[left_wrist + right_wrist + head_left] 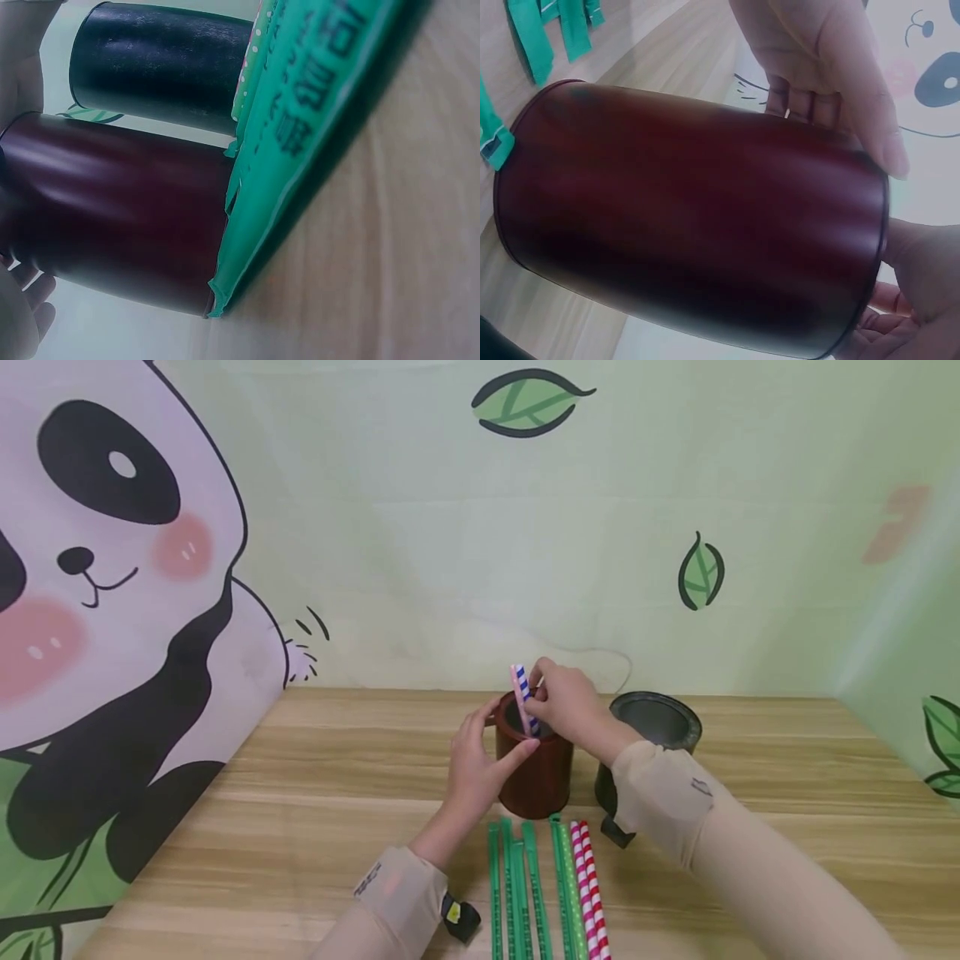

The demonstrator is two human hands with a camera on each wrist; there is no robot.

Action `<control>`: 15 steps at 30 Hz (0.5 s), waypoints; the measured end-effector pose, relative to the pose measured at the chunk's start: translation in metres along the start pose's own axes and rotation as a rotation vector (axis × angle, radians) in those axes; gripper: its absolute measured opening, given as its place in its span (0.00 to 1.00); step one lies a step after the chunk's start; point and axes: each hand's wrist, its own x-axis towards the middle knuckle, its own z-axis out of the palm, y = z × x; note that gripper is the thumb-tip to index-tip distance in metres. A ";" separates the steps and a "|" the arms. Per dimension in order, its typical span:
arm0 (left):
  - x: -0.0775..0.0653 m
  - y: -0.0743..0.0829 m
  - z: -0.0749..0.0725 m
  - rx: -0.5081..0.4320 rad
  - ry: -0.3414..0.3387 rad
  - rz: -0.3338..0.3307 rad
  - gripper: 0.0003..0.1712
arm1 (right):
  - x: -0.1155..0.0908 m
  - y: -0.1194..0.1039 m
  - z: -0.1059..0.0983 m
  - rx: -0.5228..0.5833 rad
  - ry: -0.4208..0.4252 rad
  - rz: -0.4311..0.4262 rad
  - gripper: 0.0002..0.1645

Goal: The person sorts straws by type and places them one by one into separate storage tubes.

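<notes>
A dark reddish-brown cylindrical holder (536,781) stands upright on the wooden table. My left hand (480,756) grips its left side, thumb at the near rim and fingers round the far side. Above the opening my right hand (573,702) pinches a blue-and-white striped straw (522,685), with a pale pink straw (515,678) right beside it. Their lower ends go down inside the holder, where the wall hides them. In the right wrist view the holder (697,217) fills the middle, with the left hand (832,67) along its upper side.
A black cylindrical container (606,785) stands to the right, partly behind my right forearm. In front of the brown holder lie several green paper-wrapped straws (517,893), a green dotted straw (572,885), a pink-striped straw (587,885) and a red-striped straw (595,885). A printed cloth (420,543) hangs behind.
</notes>
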 end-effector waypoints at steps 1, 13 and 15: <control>0.000 0.000 0.000 0.000 -0.002 0.000 0.43 | -0.001 0.000 -0.001 -0.004 0.007 -0.001 0.14; 0.000 0.004 -0.001 -0.006 -0.014 -0.009 0.45 | -0.015 -0.005 -0.029 0.001 0.114 -0.058 0.15; 0.000 0.003 -0.001 0.000 -0.017 -0.016 0.45 | -0.020 -0.006 -0.034 0.006 0.127 -0.062 0.16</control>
